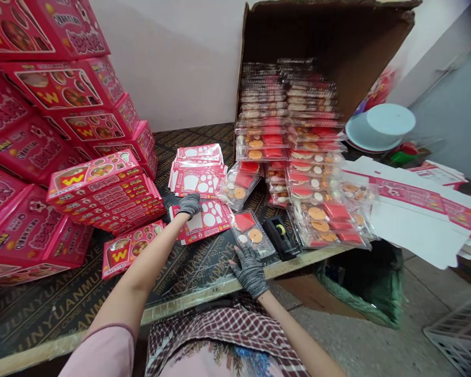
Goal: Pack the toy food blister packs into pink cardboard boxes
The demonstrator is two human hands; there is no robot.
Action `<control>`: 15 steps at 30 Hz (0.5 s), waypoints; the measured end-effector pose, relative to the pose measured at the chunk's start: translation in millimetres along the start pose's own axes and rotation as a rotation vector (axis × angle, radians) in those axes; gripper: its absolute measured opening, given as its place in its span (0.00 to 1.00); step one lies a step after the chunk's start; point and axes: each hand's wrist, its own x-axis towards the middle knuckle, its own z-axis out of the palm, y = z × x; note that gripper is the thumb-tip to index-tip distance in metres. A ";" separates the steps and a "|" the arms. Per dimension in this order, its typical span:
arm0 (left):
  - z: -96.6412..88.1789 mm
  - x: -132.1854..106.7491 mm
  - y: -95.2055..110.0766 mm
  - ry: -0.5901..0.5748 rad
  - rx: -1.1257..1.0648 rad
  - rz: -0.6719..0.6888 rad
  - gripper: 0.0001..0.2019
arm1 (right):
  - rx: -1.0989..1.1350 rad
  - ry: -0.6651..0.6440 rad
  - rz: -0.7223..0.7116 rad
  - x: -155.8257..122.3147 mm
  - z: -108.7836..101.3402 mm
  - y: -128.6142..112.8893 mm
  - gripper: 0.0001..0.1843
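Note:
My left hand (189, 204), in a grey fingerless glove, rests with curled fingers on the top flat pink card sleeve (209, 219) lying on the table. Behind it stands a stack of the same pink cards with round cut-outs (198, 173). My right hand (250, 268), also gloved, lies near the table's front edge with fingers spread, its fingertips touching a clear plastic tray (251, 232) that holds red and orange pieces. A black tape dispenser (280, 235) sits just right of that tray.
Finished pink boxes are piled at the left (105, 193), one lying alone (131, 248). Stacks of filled clear trays (298, 136) stand in an open cardboard carton (329, 36). Flat unfolded white cartons (416, 209) lie at the right. A green bag (361, 288) hangs below the table edge (204, 296).

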 end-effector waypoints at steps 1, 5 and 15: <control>-2.9 -7.2 -4.2 -0.002 0.022 -0.035 0.15 | 0.034 0.008 0.009 1.3 1.4 0.0 0.23; -15.2 -50.7 -21.5 -0.034 0.097 -0.119 0.11 | 0.245 0.106 0.048 26.7 -1.8 -1.7 0.28; 1.2 -155.1 -40.6 0.123 -0.177 -0.127 0.14 | 0.596 0.129 0.104 100.5 -56.6 -46.6 0.35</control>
